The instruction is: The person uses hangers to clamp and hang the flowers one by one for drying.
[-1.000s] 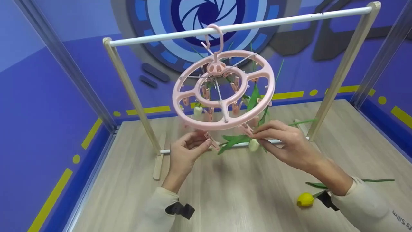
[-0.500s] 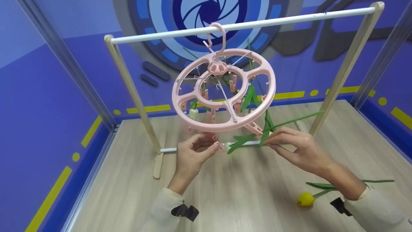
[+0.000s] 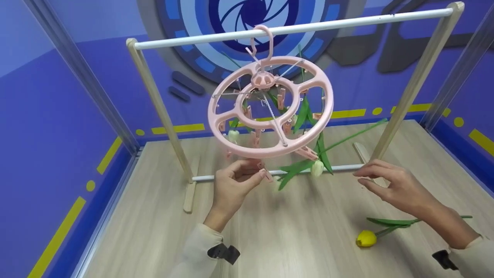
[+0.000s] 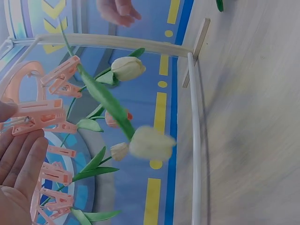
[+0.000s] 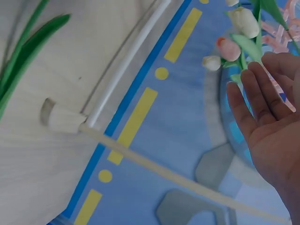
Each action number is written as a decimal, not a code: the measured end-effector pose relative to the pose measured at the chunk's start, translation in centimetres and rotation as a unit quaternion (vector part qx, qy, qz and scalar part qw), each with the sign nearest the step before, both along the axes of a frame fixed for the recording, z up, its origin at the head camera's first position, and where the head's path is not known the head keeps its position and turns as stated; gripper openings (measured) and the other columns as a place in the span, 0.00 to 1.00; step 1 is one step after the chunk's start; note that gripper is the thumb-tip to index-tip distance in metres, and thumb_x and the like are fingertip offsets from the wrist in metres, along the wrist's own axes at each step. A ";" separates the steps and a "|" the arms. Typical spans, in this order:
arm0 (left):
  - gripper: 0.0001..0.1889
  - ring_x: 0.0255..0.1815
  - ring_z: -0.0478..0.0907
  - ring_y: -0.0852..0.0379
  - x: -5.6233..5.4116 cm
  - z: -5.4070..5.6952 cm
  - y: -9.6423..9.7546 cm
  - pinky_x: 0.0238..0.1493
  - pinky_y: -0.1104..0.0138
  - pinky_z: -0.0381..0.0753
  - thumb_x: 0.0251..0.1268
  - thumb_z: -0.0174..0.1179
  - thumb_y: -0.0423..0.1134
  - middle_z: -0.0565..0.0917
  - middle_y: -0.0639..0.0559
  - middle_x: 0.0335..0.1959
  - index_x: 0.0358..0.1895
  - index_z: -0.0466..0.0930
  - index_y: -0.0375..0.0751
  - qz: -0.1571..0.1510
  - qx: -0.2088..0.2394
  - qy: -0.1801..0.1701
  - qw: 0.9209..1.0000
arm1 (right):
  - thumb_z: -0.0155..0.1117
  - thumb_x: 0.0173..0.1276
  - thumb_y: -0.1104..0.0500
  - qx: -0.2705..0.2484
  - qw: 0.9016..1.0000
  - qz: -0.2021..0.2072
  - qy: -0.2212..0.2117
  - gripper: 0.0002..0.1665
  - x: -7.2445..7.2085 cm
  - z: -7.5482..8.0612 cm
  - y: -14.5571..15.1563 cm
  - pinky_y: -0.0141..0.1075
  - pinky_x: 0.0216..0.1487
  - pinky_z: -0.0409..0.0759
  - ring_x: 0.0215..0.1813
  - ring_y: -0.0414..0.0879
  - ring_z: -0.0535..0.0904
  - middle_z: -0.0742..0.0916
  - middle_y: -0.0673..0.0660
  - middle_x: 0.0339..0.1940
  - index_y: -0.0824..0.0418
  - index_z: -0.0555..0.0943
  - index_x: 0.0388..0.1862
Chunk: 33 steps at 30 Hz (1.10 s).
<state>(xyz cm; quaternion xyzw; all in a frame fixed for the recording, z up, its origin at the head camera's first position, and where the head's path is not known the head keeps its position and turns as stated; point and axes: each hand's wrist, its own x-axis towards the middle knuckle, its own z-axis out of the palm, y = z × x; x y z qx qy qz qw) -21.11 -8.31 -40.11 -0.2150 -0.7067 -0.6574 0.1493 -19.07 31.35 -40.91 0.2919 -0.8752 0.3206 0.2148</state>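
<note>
Peg: pink clothes peg (image 3: pixel 265 173) hanging from the lower rim of the round hanger, just below centre of the head view; the left hand pinches it between thumb and fingertips.
Left hand: left hand (image 3: pixel 235 183) raised from the lower middle of the frame, thumb and fingers closed on the peg; in the left wrist view the fingers (image 4: pixel 21 154) lie flat beside a pink peg (image 4: pixel 40 117).
White tulip: white artificial tulip (image 3: pixel 317 168) hangs head down from a neighbouring peg on the hanger's lower right rim, its green leaves (image 3: pixel 295 170) pointing down and left toward the pinched peg, its stem (image 3: pixel 353 134) slanting up to the right; it appears blurred in the left wrist view (image 4: pixel 150 143).
Right hand: right hand (image 3: pixel 393 185) in the right middle of the frame, apart from the tulip, fingers loosely spread and holding nothing; the right wrist view shows its fingers (image 5: pixel 258 101) straight and the palm bare.
Hanger: pink round peg hanger (image 3: pixel 270 108), tilted, hooked over the white top bar (image 3: pixel 347 22) of a wooden-legged rack (image 3: pixel 162 116); more tulips (image 3: pixel 234 135) hang inside the ring.
Lower bar: white lower bar (image 3: pixel 231 176) of the rack runs behind the hands.
Yellow tulip: yellow tulip (image 3: pixel 366 238) lies on the wooden worktop (image 3: pixel 301 235) at lower right, beside the right forearm.
Surround: blue walls (image 3: pixel 58 116) with yellow stripes.
</note>
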 end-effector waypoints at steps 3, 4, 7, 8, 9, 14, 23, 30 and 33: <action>0.14 0.46 0.89 0.52 0.0 -0.1 0.0 0.50 0.58 0.90 0.63 0.77 0.31 0.91 0.50 0.44 0.51 0.89 0.35 0.000 0.004 -0.004 1.000 | 0.77 0.57 0.79 0.012 1.000 -0.017 -0.004 0.26 0.3 -0.6 1.4 0.20 0.39 0.81 0.44 0.34 0.84 0.89 0.47 0.46 0.54 0.90 0.48; 0.14 0.46 0.89 0.51 0.0 -0.1 0.0 0.50 0.58 0.90 0.63 0.77 0.31 0.91 0.49 0.45 0.51 0.89 0.34 -0.001 0.006 -0.005 1.000 | 0.77 0.58 0.79 0.014 1.000 -0.019 -0.008 0.26 0.4 -0.8 1.8 0.20 0.38 0.82 0.44 0.34 0.84 0.89 0.46 0.46 0.54 0.90 0.48; 0.14 0.46 0.89 0.51 -0.1 -0.2 0.0 0.50 0.58 0.90 0.63 0.77 0.31 0.91 0.49 0.45 0.51 0.89 0.34 -0.003 0.009 -0.006 1.000 | 0.78 0.57 0.79 0.026 0.999 -0.022 -0.012 0.26 0.6 -1.4 3.1 0.19 0.44 0.81 0.44 0.34 0.84 0.89 0.47 0.46 0.54 0.90 0.49; 0.14 0.46 0.89 0.51 -0.1 -0.2 0.0 0.50 0.58 0.90 0.63 0.77 0.32 0.91 0.49 0.45 0.51 0.89 0.34 -0.002 0.008 -0.006 1.000 | 0.78 0.57 0.79 0.030 0.999 -0.024 -0.016 0.27 0.7 -1.6 3.6 0.18 0.45 0.80 0.44 0.34 0.84 0.89 0.47 0.45 0.54 0.90 0.49; 0.14 0.46 0.89 0.51 -0.1 -0.2 0.0 0.50 0.59 0.90 0.63 0.77 0.32 0.91 0.49 0.45 0.51 0.89 0.34 -0.002 0.008 -0.006 1.000 | 0.78 0.56 0.79 0.034 0.999 -0.026 -0.018 0.27 0.8 -1.8 4.0 0.17 0.45 0.80 0.44 0.34 0.84 0.89 0.47 0.45 0.54 0.89 0.49; 0.14 0.46 0.89 0.52 -0.1 -0.2 0.0 0.50 0.59 0.90 0.63 0.77 0.32 0.91 0.50 0.45 0.51 0.89 0.35 0.005 -0.004 -0.001 1.000 | 0.81 0.56 0.75 0.066 0.996 -0.051 -0.023 0.25 1.1 -2.9 5.9 0.18 0.44 0.79 0.43 0.34 0.83 0.88 0.45 0.45 0.54 0.90 0.49; 0.14 0.46 0.89 0.51 -0.3 -0.4 -0.2 0.51 0.59 0.90 0.64 0.77 0.31 0.91 0.50 0.44 0.51 0.89 0.33 0.000 -0.001 0.009 1.000 | 0.83 0.59 0.67 0.117 0.985 -0.100 -0.072 0.19 1.5 -4.3 8.1 0.30 0.39 0.85 0.43 0.31 0.80 0.86 0.39 0.42 0.51 0.90 0.46; 0.14 0.46 0.89 0.51 -0.2 -0.4 -0.2 0.51 0.60 0.90 0.64 0.76 0.31 0.91 0.49 0.44 0.51 0.89 0.34 0.008 -0.003 0.011 1.000 | 0.82 0.61 0.65 0.144 0.971 -0.113 -0.151 0.16 1.3 -5.3 9.5 0.42 0.41 0.89 0.43 0.39 0.83 0.88 0.46 0.42 0.55 0.90 0.47; 0.14 0.46 0.89 0.51 -0.2 -0.4 -0.2 0.51 0.60 0.90 0.64 0.76 0.32 0.91 0.49 0.44 0.51 0.89 0.34 0.010 -0.005 0.014 1.000 | 0.80 0.63 0.65 0.150 0.961 -0.117 -0.202 0.14 1.3 -6.0 10.4 0.54 0.44 0.89 0.45 0.52 0.85 0.88 0.51 0.43 0.58 0.90 0.47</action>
